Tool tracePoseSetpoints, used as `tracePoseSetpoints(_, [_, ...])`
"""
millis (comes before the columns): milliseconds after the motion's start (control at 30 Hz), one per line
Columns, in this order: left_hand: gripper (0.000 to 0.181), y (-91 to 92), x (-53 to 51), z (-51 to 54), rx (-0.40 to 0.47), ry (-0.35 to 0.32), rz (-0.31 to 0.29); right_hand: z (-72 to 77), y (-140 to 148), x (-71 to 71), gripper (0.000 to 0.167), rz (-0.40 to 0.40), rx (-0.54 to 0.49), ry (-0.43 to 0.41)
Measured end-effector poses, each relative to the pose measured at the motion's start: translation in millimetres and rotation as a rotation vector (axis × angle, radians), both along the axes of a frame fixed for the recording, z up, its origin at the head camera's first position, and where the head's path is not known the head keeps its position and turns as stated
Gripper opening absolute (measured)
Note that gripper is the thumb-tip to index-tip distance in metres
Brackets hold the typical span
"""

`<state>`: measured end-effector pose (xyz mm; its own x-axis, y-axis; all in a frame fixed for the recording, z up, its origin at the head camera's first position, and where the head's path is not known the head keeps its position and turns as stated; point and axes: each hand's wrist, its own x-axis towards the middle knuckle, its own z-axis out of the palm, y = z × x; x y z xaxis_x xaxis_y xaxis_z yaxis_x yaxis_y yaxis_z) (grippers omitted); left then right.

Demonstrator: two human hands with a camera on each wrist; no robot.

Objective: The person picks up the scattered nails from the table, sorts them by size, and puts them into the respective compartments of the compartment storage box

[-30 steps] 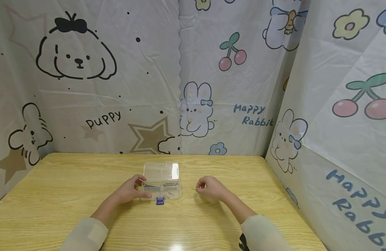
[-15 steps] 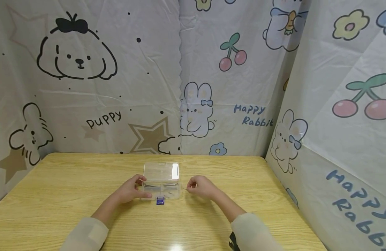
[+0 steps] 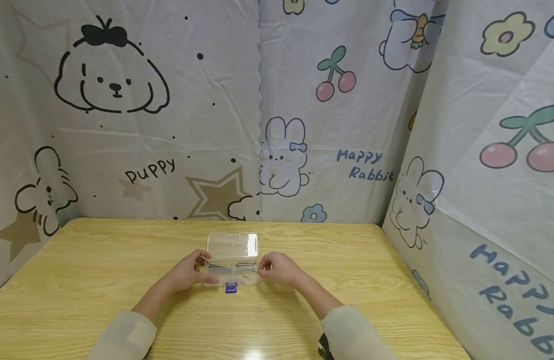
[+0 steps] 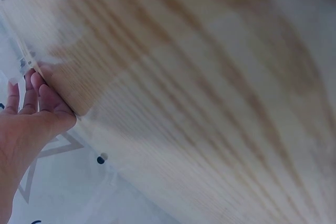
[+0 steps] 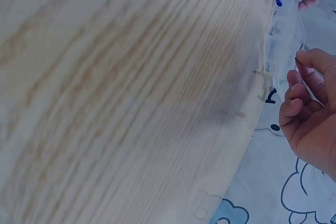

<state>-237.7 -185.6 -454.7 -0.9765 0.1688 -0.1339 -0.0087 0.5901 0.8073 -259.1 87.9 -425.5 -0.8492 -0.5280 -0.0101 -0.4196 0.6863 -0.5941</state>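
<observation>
A clear plastic compartment box [image 3: 232, 246] stands on the table with its lid raised at the back and a blue latch [image 3: 230, 287] at the front. Slim metal pieces [image 3: 245, 264] lie in its rear compartments, with tiny ones in the front right. My left hand [image 3: 186, 271] grips the box's left side, thumb near the front and fingers behind. At the right end of the box, my right hand [image 3: 280, 269] pinches a thin nail-like piece [image 5: 300, 49] between thumb and forefinger. Most of that piece is hidden by the fingers.
The light wood table [image 3: 123, 250] reaches back to a white curtain [image 3: 191, 100] printed with cartoon animals. Another curtain [image 3: 475, 210] runs along the right edge of the table.
My right hand has moved left with the thin piece, from apart on the right up to the box's right end. The left hand and the box keep their places.
</observation>
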Motion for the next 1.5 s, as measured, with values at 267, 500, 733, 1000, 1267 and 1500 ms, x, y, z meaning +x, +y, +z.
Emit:
tracePoseSetpoints(267, [0.074,0.0,0.2,1.2,0.004,0.003,-0.012,-3.8,-4.0,-0.5,0.010,0.021,-0.035,0.025])
tracePoseSetpoints(500, [0.074,-0.6,2.1,1.2,0.011,0.004,-0.025,-11.3,-9.4,-3.2,0.009,-0.029,-0.042,0.006])
tracePoseSetpoints(733, [0.075,-0.9,2.1,1.3,0.010,0.004,-0.025,-15.6,-12.0,-5.9,0.009,-0.056,-0.038,0.015])
tracePoseSetpoints(1000, [0.074,-0.7,2.5,1.8,0.003,0.005,-0.021,-14.6,-12.7,-4.8,0.009,-0.060,-0.042,0.009])
tracePoseSetpoints(1267, [0.076,-0.6,2.8,1.2,0.006,0.005,-0.027,-15.4,-11.8,-3.2,0.010,-0.072,-0.041,0.002])
tracePoseSetpoints(1500, [0.077,-1.2,1.4,0.9,0.005,0.007,-0.031,-11.0,-6.1,-2.9,0.013,-0.108,-0.065,-0.020])
